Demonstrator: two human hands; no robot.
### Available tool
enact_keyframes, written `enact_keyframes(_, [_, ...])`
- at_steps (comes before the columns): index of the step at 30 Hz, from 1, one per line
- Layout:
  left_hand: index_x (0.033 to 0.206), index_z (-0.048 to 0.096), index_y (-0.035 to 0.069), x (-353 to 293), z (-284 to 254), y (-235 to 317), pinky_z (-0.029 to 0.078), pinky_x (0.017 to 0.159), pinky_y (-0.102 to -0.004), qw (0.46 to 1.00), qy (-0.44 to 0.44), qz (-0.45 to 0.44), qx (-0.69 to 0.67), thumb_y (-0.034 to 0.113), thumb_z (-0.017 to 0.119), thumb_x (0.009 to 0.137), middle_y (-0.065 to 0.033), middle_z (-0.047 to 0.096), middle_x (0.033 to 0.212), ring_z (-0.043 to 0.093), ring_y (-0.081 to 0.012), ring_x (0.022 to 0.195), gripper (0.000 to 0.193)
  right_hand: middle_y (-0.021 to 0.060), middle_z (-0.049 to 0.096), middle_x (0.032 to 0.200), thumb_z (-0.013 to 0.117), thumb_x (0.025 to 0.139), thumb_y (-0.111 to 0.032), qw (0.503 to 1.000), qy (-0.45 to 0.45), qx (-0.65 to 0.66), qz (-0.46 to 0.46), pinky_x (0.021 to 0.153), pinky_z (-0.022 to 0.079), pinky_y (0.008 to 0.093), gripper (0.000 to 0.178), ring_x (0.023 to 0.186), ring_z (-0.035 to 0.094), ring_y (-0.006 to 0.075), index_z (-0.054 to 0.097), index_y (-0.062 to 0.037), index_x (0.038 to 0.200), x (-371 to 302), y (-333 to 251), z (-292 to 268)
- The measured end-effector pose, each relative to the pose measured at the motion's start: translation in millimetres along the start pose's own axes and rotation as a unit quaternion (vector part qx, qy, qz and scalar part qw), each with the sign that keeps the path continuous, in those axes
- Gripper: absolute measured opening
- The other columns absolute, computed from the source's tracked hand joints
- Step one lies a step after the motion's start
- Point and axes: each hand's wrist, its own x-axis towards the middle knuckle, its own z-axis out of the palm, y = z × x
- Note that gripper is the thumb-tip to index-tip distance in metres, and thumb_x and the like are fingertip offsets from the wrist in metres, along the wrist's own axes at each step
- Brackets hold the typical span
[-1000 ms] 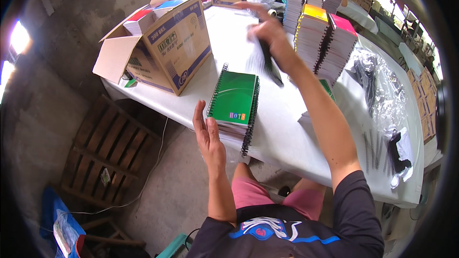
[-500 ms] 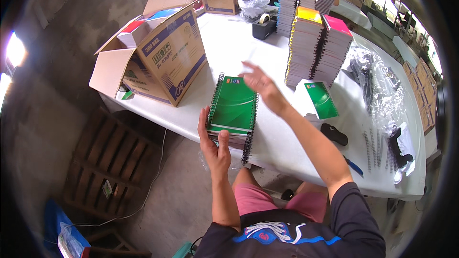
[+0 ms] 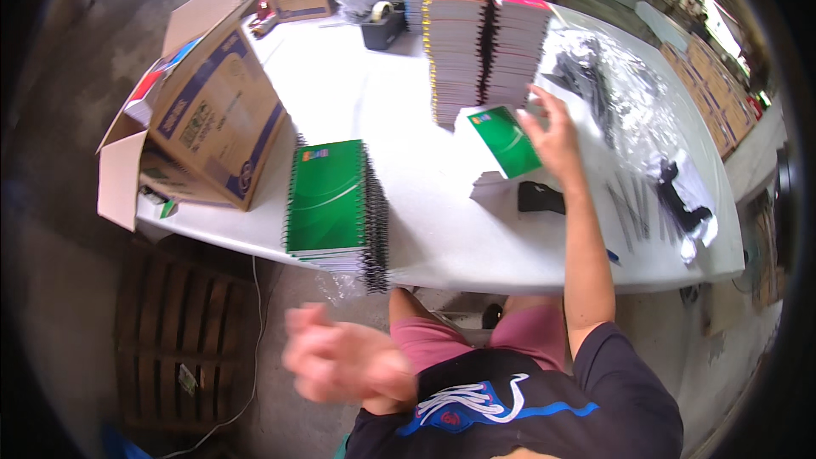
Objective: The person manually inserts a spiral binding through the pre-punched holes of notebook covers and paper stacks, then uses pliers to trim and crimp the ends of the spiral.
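My right hand [image 3: 557, 140] reaches over the right edge of a green-covered notebook [image 3: 501, 138], its thumb and fingers apart. This notebook lies askew on a low pile of white paper blocks [image 3: 491, 183]. My left hand [image 3: 344, 355] is off the table in front of my body, smeared by motion, so its fingers cannot be read. Closest to it on the table stands a stack of green spiral notebooks [image 3: 327, 195], with black coils along its right side. Neither hand touches that stack.
An open cardboard box [image 3: 217, 119] with books stands at the left. Tall stacks of yellow [image 3: 455, 51] and pink [image 3: 518, 42] notebooks rise behind. A tape dispenser [image 3: 382, 27], clear plastic wrap [image 3: 629, 102], loose coils [image 3: 629, 208] and a black object [image 3: 541, 198] also lie on the table.
My left hand has left the green notebook stack and dropped toward my body. My right hand has moved right, from above that stack to the single green notebook. The view has shifted right.
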Motion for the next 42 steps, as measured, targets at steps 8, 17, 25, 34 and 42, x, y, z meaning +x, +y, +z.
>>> enact_keyframes(8, [0.135,0.043,0.012,-68,182,-39,0.037,0.102,-0.0444,0.853,-0.519,-0.051,0.034,0.033,0.077,0.07,-0.0148,0.046,0.134,0.041,-0.0354,0.127,0.077,0.009,0.055,0.119,0.065,0.083,-0.029,0.893,-0.053,-0.373,0.245,0.094,0.039,0.0524,0.042,0.112,0.052,0.0313,0.057,-0.0139,0.122,-92,161,-127])
enact_keyframes(17, [0.12,0.06,0.009,-36,208,-95,0.045,0.094,-0.0383,0.733,-0.673,-0.045,0.088,0.026,0.08,0.062,-0.0163,0.057,0.123,0.055,-0.0299,0.112,0.063,0.0038,0.063,0.105,0.059,0.087,-0.015,0.902,-0.007,-0.415,0.118,0.098,0.03,0.0504,0.016,0.103,0.058,0.0247,0.066,-0.0118,0.101,-108,202,-153])
enact_keyframes(25, [0.114,0.066,0.016,4,234,-88,0.049,0.084,-0.0371,0.611,-0.765,-0.171,0.107,0.032,0.077,0.069,-0.0118,0.068,0.104,0.064,-0.0283,0.096,0.049,0.0062,0.065,0.09,0.059,0.088,-0.018,0.942,0.109,-0.308,-0.083,0.088,0.039,0.04,0.019,0.083,0.062,0.0259,0.065,-0.0107,0.105,-83,168,-176])
enact_keyframes(34, [0.115,0.066,0.018,-1,229,-93,0.049,0.082,-0.038,0.623,-0.758,-0.156,0.114,0.033,0.074,0.074,-0.0116,0.068,0.103,0.064,-0.0279,0.094,0.044,-0.0047,0.047,0.081,0.062,0.088,-0.036,0.841,-0.104,0.473,0.24,0.043,0.027,0.0158,0.042,0.054,0.035,0.0013,0.057,-0.0044,0.116,-68,67,-113])
enact_keyframes(42, [0.12,0.062,0.013,3,215,-98,0.046,0.091,-0.0381,0.634,-0.751,-0.166,0.077,0.041,0.078,0.066,-0.013,0.061,0.119,0.059,-0.0299,0.107,0.063,-0.0049,0.047,0.069,0.064,0.083,-0.047,0.836,-0.163,0.408,0.328,0.038,0.023,0.0195,0.042,0.048,0.035,0.0039,0.062,-0.0093,0.1,-22,60,-15])
